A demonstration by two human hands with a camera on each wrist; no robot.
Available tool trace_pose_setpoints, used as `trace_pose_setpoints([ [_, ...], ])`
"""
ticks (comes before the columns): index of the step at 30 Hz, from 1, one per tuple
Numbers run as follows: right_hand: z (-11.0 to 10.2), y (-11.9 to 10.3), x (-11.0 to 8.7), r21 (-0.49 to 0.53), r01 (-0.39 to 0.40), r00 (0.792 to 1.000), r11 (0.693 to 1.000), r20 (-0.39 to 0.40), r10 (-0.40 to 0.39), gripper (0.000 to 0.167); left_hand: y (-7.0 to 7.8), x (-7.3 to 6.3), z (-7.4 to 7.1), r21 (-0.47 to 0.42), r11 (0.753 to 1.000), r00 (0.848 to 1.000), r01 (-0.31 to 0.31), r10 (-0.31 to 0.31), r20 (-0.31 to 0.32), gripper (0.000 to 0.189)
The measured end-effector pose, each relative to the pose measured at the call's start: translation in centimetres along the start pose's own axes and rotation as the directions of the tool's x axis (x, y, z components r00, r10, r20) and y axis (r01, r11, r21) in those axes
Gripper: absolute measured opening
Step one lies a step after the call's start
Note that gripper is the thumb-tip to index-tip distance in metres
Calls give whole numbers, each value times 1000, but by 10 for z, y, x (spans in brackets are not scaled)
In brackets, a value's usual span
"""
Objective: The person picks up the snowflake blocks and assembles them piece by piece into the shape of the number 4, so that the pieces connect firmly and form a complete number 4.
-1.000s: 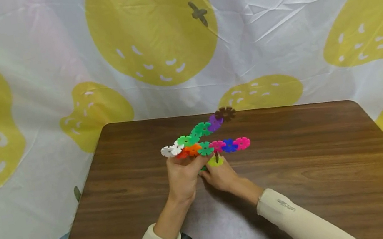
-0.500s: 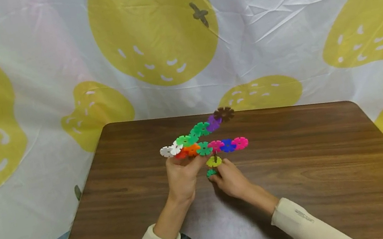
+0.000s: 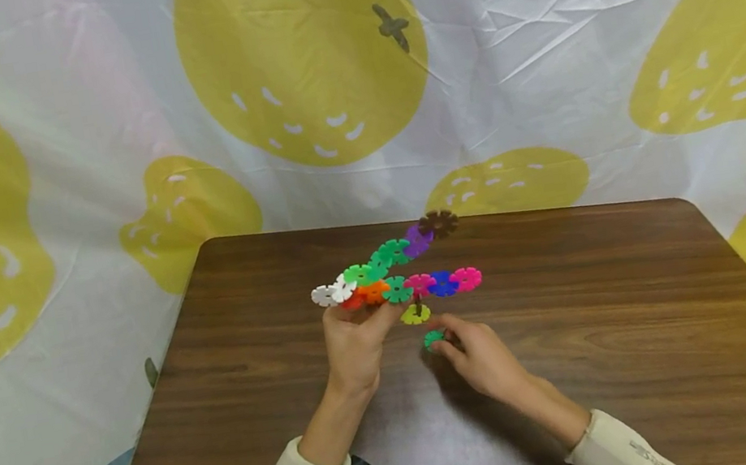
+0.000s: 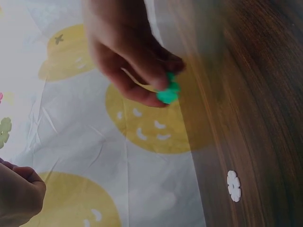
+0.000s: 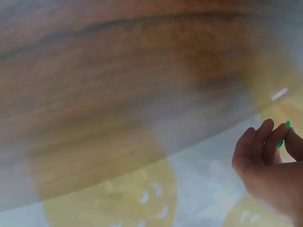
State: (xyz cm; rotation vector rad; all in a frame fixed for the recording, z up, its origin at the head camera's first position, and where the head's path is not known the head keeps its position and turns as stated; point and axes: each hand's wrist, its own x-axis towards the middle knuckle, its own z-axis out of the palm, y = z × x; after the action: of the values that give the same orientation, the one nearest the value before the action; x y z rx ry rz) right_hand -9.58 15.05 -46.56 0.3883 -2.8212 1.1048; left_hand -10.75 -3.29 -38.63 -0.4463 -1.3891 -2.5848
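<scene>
In the head view my left hand [image 3: 354, 351] grips a joined chain of notched plastic flower discs from below. One row runs through orange [image 3: 375, 291], green, pink and blue [image 3: 442, 283] to a pink end. A second row slants up from the white discs [image 3: 341, 289] through green and purple [image 3: 418, 240] to a brown disc [image 3: 439, 223]. A yellow disc [image 3: 415, 314] hangs beneath. Just to its lower right, my right hand [image 3: 486, 357] pinches a loose green disc [image 3: 433, 339] between thumb and fingers. The left wrist view also shows this green disc [image 4: 168, 90].
The brown wooden table [image 3: 618, 323] lies under both hands. Behind it hangs a pale cloth [image 3: 366, 192] with yellow fruit prints. A white flower disc [image 4: 234, 186] shows against the wood in the left wrist view; whether it lies on it I cannot tell.
My right hand has drawn away from the chain, rightward and towards me, bringing the green disc out from below the yellow one. The left hand and chain have barely moved.
</scene>
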Motion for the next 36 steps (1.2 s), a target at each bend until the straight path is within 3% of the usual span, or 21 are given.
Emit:
trace_pose_setpoints([
  [13,-55,-23,-13,27,77,983,997,-169,-71,21,-2,0,0,-4,1000,1000,-4,3,-30,45],
  [22,-82,-43,-25,26,66,964,997,-262,-57,20,-3,1,-1,20,1000,999,3,-2,-48,43],
  [25,-93,-52,-27,11,86,943,996,-324,-78,24,-3,1,0,24,1000,999,4,-2,-53,43],
  [31,-114,-72,-28,-32,184,868,982,-464,-178,30,-4,0,1,17,1000,998,5,-4,-62,44],
  [36,-122,-86,-26,-46,228,834,973,-506,-220,33,-4,0,3,23,1000,998,12,-10,-70,43],
])
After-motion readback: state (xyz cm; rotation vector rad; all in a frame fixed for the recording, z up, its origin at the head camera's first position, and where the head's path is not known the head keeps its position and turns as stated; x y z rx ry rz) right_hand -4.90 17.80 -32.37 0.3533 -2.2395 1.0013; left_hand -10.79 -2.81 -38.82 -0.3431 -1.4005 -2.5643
